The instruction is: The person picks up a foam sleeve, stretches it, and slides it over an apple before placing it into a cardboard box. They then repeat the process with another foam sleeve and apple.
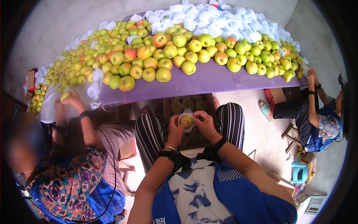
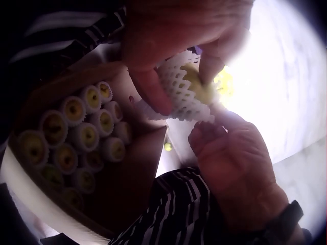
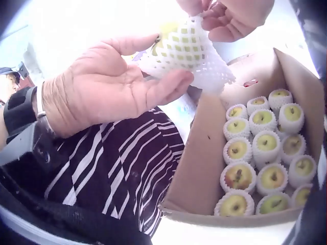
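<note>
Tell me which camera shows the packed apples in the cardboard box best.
The right wrist view: the cardboard box lies open and well lit, its packed apples in rows, each in a white foam net. The left wrist view shows them dim and in shadow. The head view glimpses them under the purple table.

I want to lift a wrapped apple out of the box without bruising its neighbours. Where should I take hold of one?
Come straight down from above. The wrapped apples stand stem-up, packed tight inside the cardboard box, so their sides look closed off. Probably best to spread the fingers over the top and pinch the foam net's upper rim around the apple's shoulder, starting with one in the outer row.
</note>
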A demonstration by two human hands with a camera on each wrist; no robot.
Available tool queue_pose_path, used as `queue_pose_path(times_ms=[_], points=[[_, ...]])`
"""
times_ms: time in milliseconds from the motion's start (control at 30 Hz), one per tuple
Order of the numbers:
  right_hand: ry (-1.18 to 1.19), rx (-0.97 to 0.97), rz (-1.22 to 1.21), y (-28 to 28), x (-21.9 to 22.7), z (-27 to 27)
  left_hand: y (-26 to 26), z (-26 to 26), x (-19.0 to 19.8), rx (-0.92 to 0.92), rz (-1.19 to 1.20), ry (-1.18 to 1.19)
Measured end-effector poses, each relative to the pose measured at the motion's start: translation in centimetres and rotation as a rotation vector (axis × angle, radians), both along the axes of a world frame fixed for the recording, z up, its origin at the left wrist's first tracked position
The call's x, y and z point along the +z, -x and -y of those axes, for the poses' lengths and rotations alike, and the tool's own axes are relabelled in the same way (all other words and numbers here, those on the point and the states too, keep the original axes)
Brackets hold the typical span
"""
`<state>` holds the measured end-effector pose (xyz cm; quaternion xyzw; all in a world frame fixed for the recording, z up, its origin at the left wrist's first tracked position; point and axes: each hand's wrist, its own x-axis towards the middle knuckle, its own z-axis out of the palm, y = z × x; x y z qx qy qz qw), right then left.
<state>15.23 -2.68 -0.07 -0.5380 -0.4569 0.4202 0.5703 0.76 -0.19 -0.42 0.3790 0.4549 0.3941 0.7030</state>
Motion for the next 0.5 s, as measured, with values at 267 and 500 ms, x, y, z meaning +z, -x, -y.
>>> queue_pose_path(times_ms=[267,500], points=[[-0.165,0.156,0.226,-0.2,0.5,0.2,0.2,-0.1,0.0,-0.011,0.207,0.067],[0.187,0.151,-0.33,-0.2,1.4,0.6,0.1,0.0,0.1,0.032,0.244,0.128]])
